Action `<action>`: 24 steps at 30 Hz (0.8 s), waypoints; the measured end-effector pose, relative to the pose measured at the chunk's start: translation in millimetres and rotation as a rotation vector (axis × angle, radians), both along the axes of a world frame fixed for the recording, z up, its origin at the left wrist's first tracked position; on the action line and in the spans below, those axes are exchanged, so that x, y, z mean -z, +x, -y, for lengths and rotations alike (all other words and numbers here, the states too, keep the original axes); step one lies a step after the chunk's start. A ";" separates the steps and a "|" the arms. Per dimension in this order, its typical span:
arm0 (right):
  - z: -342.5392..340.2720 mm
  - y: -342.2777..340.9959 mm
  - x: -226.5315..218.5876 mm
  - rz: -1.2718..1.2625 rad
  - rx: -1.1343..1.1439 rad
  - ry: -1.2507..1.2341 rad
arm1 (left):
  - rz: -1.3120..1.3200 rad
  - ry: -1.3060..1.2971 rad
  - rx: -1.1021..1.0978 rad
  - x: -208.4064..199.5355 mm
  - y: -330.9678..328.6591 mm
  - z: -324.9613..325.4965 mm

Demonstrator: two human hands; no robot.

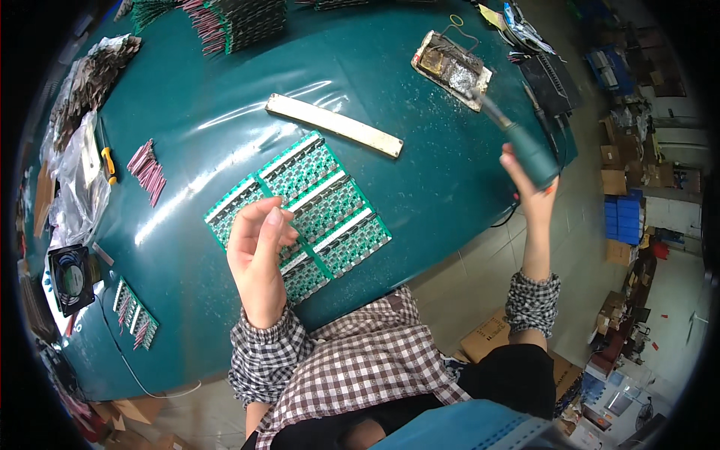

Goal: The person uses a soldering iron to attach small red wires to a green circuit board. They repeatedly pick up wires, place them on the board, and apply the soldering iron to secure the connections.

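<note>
My right hand [529, 176] is wrapped round the thick green handle of a soldering iron [534, 154]. The iron's tip reaches a worn, dirty tray [453, 71] with silvery solder in it, at the far right of the table. Over a panel of green circuit boards [330, 202], my left hand [262, 244] is held with thumb and fingers curled together. Whatever is between them, if anything, is too small to make out. The panel has white strips and rows of small parts, and the left hand hides part of it. Beyond it lies a long pale bar [334, 125].
Pink-red wire pieces [147, 171] lie left on the green table mat [187, 300], near an orange-handled screwdriver [109, 165]. A small black fan [71, 279] and a wired board [136, 315] sit at near left. Stacked boards [244, 22] stand at the back, a black box [550, 81] at right.
</note>
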State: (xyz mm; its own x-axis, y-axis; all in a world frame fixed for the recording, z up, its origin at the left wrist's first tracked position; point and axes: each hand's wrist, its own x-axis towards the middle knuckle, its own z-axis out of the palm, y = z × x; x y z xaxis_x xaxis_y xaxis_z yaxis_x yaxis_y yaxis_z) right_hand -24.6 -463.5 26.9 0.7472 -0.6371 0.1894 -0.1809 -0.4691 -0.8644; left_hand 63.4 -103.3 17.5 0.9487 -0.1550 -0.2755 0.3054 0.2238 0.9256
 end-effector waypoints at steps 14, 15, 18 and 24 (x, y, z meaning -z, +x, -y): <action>66.3 16.1 -4.3 0.043 0.175 0.569 | 0.007 0.002 0.039 7.6 -0.4 -1.2; 53.9 17.3 -6.1 0.050 0.159 0.476 | 0.005 0.002 0.045 6.7 -0.9 -0.7; 27.6 23.0 2.1 0.114 0.076 0.226 | 0.003 -0.001 0.036 7.7 -2.1 -0.1; 8.8 26.3 5.6 0.062 0.088 0.078 | 0.023 -0.027 0.031 8.9 -2.7 1.1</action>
